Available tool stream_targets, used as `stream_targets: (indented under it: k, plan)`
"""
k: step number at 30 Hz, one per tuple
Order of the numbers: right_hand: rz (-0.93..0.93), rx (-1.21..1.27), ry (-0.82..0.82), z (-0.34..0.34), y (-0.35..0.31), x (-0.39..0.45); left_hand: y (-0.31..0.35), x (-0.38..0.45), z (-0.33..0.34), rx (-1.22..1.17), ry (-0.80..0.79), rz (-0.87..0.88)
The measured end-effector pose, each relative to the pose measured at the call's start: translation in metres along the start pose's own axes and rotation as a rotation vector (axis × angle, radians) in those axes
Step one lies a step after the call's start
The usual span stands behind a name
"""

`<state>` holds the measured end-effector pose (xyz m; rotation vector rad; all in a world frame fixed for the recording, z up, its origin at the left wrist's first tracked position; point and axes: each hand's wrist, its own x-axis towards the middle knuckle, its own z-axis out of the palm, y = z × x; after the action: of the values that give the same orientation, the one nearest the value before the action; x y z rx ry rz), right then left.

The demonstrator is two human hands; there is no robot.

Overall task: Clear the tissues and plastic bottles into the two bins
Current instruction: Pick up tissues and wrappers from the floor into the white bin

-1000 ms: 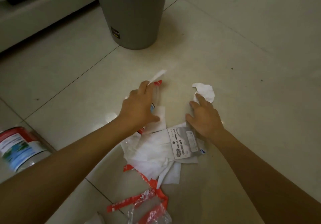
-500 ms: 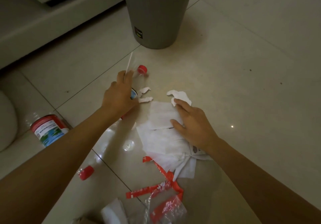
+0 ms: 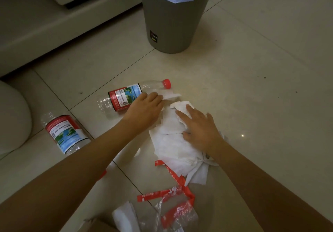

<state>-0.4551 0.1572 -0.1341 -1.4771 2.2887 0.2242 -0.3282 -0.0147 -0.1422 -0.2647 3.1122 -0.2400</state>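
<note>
A pile of white tissues [image 3: 173, 145] lies on the tiled floor in the middle of the view. My right hand [image 3: 200, 129] rests flat on the pile, its fingers spread over a crumpled tissue [image 3: 181, 105]. My left hand [image 3: 144, 107] lies palm down beside it, fingertips on a white tissue strip [image 3: 171, 95]. Just left of that hand lies a clear plastic bottle [image 3: 124, 96] with a red cap and a red label. A second bottle [image 3: 66, 134] lies further left. The grey bin [image 3: 171, 24] with a blue liner stands beyond them.
A red and clear plastic wrapper [image 3: 171, 195] and another tissue [image 3: 124, 217] lie near the bottom edge. A red cap [image 3: 103, 174] peeks out under my left forearm. A white rounded object [image 3: 10, 116] sits at the left, and a furniture base [image 3: 54, 21] runs along the back left.
My left hand has left the bottle and moved right onto the tissue strip. My right hand has slid over the crumpled tissue onto the pile. The view has shifted, showing both bottles.
</note>
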Motion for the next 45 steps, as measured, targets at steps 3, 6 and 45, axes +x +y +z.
stream_targets:
  k: [3,6,45]
  plan:
    - [-0.029,-0.137,0.020,-0.001,-0.001,0.005,0.003,0.005,0.004,-0.035,-0.106,-0.050]
    - [-0.049,-0.191,0.062,0.001,-0.004,0.005,0.005,0.010,0.006,-0.102,-0.140,-0.121]
    - [-0.391,-0.066,0.819,-0.015,-0.006,-0.030,-0.022,-0.094,-0.031,-0.247,0.295,0.047]
